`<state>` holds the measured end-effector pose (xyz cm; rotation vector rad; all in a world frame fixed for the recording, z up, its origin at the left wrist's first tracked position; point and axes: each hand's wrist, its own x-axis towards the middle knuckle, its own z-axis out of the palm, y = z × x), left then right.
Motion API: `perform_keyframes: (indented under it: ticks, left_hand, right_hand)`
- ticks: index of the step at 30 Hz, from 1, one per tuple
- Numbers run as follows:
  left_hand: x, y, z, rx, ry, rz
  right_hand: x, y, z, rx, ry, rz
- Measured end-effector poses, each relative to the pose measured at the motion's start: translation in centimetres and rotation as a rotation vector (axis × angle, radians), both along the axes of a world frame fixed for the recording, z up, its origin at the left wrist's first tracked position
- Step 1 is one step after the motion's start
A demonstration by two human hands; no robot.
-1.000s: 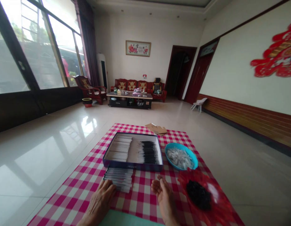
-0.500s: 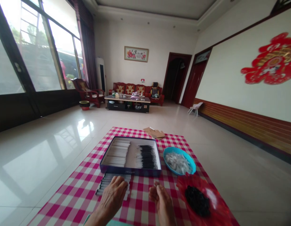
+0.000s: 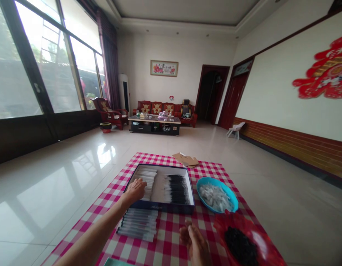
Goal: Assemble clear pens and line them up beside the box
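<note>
The person sits at a red and white checked cloth [image 3: 165,236] that lies on the tiled floor [image 3: 49,192]. The left hand [image 3: 135,191] reaches forward over the left wall of a dark blue cardboard box [image 3: 165,207], and it is above the thin white-ended tubes [image 3: 150,177] in the left part of the box. Its fingers [image 3: 139,186] are near together and a little bent. They hold nothing that I can see, but I cannot tell if they touch the tubes. Black-tipped tubes [image 3: 176,190] lie in a row in the right part of the same box.

A loose row of clear tubes [image 3: 137,225] lies on the cloth just in front of the box, under the left forearm. The box stands near the middle of the cloth.

The right hand [image 3: 194,244] is open near the near edge of the cloth, with its fingers [image 3: 191,232] apart and pointing up, and it holds nothing. It is nearest to a red plastic plate [image 3: 223,221] with small dark pieces [image 3: 240,247] on it, at the near right corner. Behind the plate is a blue plastic bowl [image 3: 232,195] with small white pieces [image 3: 215,197]. Flat cardboard pieces [image 3: 186,159] lie at the far edge of the cloth.
</note>
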<state>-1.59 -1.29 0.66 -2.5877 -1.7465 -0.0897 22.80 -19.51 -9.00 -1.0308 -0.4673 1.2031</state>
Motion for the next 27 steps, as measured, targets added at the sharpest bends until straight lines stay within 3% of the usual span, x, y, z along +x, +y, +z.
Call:
perform_keyframes:
  ticks: [5, 9, 13, 16, 17, 21, 27]
  left_hand:
    - [-0.6, 0.1, -0.7, 0.02, -0.025, -0.036]
    - [-0.7, 0.2, -1.2, 0.025, -0.064, -0.052]
    - [-0.8, 0.4, -1.7, 0.022, -0.118, -0.059]
    - [-0.9, 0.6, -2.0, 0.022, -0.151, -0.053]
    - [-0.9, 0.6, -2.0, 0.025, -0.159, -0.048]
    - [-0.9, 0.3, -2.1, 0.044, -0.183, -0.035]
    - [-1.0, -0.1, -1.9, 0.056, -0.209, -0.051]
  right_hand:
    - [-0.4, -0.4, 0.4, 0.009, -0.043, -0.004]
    - [-0.4, -0.4, 3.3, 0.059, -0.211, 0.008]
    - [0.6, 2.4, 7.6, 0.174, -0.54, 0.023]
    - [1.7, 6.5, 9.6, 0.237, -1.06, 0.118]
    - [2.0, 7.9, 9.9, 0.234, -1.138, 0.163]
    - [2.6, 12.1, 9.6, 0.153, -1.311, 0.334]
    - [2.7, 14.8, 7.5, -0.026, -1.489, 0.553]
